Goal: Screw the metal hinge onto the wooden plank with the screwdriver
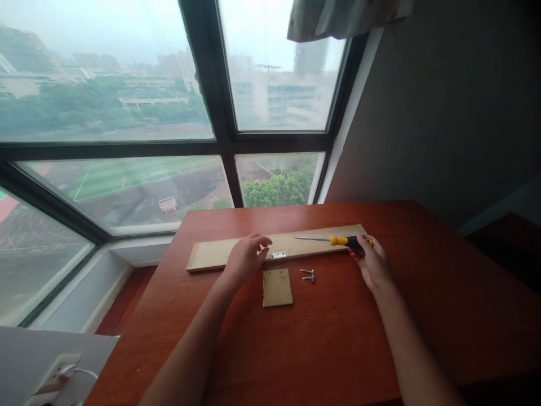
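Right hand (372, 264) clasping screwdriver (333, 240) by its handle, shaft lying lengthwise along plank (211, 255), tip pointing left. Left hand (247, 255) resting loosely curled on plank beside hinge (278, 255). Nearby on table (422, 293): block (277, 287), screws (308, 275).

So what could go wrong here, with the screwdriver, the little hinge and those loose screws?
The two screws lie loose on the table and could roll away if bumped. The left hand sits beside the hinge, so a slipping screwdriver, held by the right hand, might jab a finger.
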A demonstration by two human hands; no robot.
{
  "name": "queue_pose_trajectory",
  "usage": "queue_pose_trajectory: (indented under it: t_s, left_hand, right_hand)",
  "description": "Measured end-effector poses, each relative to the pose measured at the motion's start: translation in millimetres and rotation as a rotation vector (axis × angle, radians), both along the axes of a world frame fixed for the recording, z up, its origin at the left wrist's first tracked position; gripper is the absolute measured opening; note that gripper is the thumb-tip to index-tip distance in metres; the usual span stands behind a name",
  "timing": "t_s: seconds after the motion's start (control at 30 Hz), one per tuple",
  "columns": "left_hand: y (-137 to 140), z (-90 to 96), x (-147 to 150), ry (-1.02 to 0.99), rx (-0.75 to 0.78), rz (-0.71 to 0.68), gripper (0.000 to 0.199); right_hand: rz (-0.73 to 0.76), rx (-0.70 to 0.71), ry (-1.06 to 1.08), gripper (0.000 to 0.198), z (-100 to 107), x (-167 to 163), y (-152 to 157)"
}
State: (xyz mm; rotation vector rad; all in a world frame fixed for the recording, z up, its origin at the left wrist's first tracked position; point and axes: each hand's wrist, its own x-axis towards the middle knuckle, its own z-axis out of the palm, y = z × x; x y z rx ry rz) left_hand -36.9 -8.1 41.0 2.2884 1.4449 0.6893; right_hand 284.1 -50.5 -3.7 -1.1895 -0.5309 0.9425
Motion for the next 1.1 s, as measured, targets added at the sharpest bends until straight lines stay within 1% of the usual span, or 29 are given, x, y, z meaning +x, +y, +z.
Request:
queue_pose_trajectory:
  t_s: [0.1, 0.2, 0.3, 0.4, 0.47, 0.6, 0.7, 0.97, 1.1]
  left_hand:
    - [2, -7.8, -8, -0.077, -0.067, 0.003, 0.021]
    - [0, -11.7, -8, -0.116, -0.121, 0.001, 0.019]
    - [-1, -14.4, -4, -0.111, -0.124, 0.000, 0.015]
    - [-1, -18.4, -2, -0.098, -0.103, -0.018, 0.014]
    - [0, -21.8, -2, -0.090, -0.086, -0.032, 0.014]
    - [3, -28.4, -2, -0.099, -0.066, -0.050, 0.013]
    - [4, -31.1, -2, -0.102, -0.055, -0.065, 0.013]
    - [4, -30.2, -1, -0.096, -0.043, -0.077, 0.013]
    - [5, -30.5, -1, -0.099, -0.051, -0.075, 0.014]
  right_hand:
    - [0.014, 0.024, -0.006, 0.040, -1, -4, 0]
    - [0.045, 0.030, -0.024, 0.040, 0, -11, 1]
    - [0.068, 0.036, -0.057, 0.039, 4, -18, 2]
    - [0.087, 0.060, -0.125, 0.036, 17, -26, 3]
    - [0.107, 0.080, -0.232, 0.034, 29, -32, 4]
    - [0.179, 0.120, -0.540, 0.034, 59, -44, 6]
    - [0.221, 0.117, -0.732, 0.034, 75, -52, 8]
    - [0.246, 0.117, -1.047, 0.028, 92, -59, 10]
    - [0.265, 0.181, -1.241, 0.021, 110, -64, 6]
